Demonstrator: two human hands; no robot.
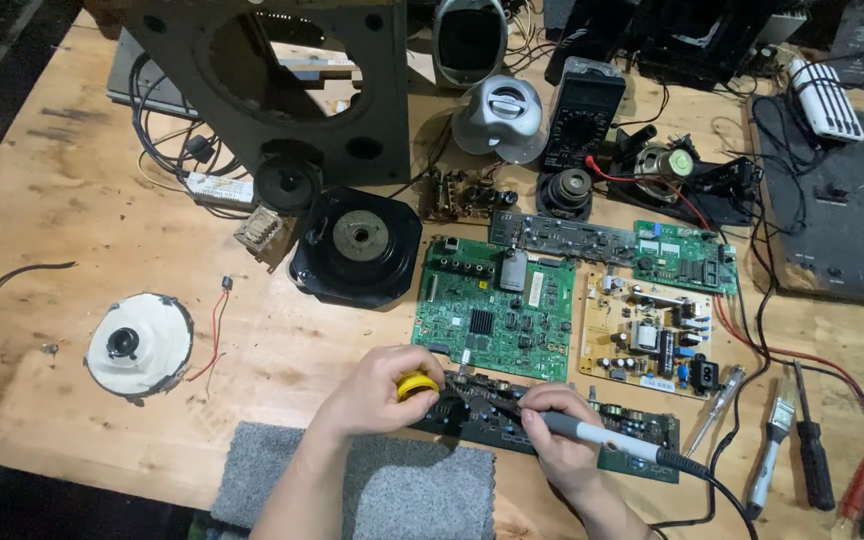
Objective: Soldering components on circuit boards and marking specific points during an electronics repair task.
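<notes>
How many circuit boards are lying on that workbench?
5: a large green board mid-table, a yellowish board to its right, a small green board above that, a dark strip board beside it, and a dark board under the hands. Others may be hidden.

My left hand (377,392) and my right hand (558,440) are both bare, no gloves on either; no rings show on my fingers, no watch or band at either wrist; my forearms are bare too, with no sleeve anywhere along what shows of them.
</notes>
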